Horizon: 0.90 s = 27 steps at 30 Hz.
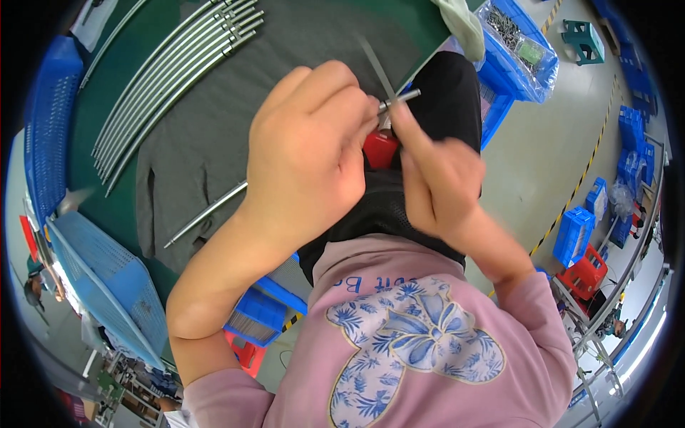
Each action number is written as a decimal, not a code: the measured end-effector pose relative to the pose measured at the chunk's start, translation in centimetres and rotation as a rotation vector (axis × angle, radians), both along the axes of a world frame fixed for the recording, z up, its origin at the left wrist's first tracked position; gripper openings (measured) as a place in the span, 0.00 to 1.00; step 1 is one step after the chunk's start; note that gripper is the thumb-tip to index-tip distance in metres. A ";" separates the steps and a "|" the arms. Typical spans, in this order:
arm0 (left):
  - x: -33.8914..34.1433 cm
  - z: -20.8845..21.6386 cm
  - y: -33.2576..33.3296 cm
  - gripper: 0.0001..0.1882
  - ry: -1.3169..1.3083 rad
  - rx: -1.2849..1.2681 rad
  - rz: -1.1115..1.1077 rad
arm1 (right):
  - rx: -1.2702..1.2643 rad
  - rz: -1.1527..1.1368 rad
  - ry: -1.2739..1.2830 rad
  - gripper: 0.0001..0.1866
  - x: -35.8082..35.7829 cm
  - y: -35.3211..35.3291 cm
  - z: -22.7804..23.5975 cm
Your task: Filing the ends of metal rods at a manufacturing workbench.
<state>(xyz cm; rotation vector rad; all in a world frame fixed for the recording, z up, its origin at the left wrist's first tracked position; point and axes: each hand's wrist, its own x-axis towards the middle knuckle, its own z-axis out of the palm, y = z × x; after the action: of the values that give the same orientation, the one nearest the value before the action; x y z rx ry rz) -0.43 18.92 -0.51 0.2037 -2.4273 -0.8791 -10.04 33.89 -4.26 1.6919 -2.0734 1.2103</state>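
Note:
My left hand [307,143] is closed around a slim silver metal tube [207,214]. One end of the tube points down left over the grey cloth [300,39]; the other sticks out past my fingers toward the right hand. A dark ring or joint shows near that end. In my right hand [442,175] is a thin, flat grey strip [377,65], pinched between thumb and fingers and crossing the tube's end. Motion blurs the strip, so whether it is a file or a blade I cannot tell. Several similar tubes [168,82] lie side by side at the upper left.
The cloth covers part of a green tabletop [128,135]. Blue perforated baskets [107,278] stand along its left. At the upper right, a blue bin [539,64] holds bagged small metal parts. A green stool [584,41] and blue bins [574,235] are on the floor beyond.

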 end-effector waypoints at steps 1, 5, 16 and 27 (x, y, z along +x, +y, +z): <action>0.0 -0.1 0.0 0.07 -0.014 0.000 0.006 | 0.077 0.008 -0.052 0.30 0.6 1.9 -0.2; -0.1 -0.1 0.4 0.07 -0.026 0.009 -0.007 | 0.110 0.010 -0.117 0.30 0.0 1.2 1.1; -0.2 -0.1 -0.2 0.08 0.005 -0.009 -0.002 | -0.016 -0.039 0.040 0.30 1.1 1.4 -2.5; -0.2 0.0 0.2 0.08 -0.043 0.005 -0.025 | -0.141 0.049 0.106 0.27 -0.6 0.3 -6.1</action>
<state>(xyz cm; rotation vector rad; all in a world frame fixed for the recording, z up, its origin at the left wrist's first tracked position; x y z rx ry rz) -0.59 19.12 -0.47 0.1965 -2.4724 -0.9003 -10.67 34.14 -10.40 1.7125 -1.8508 1.2212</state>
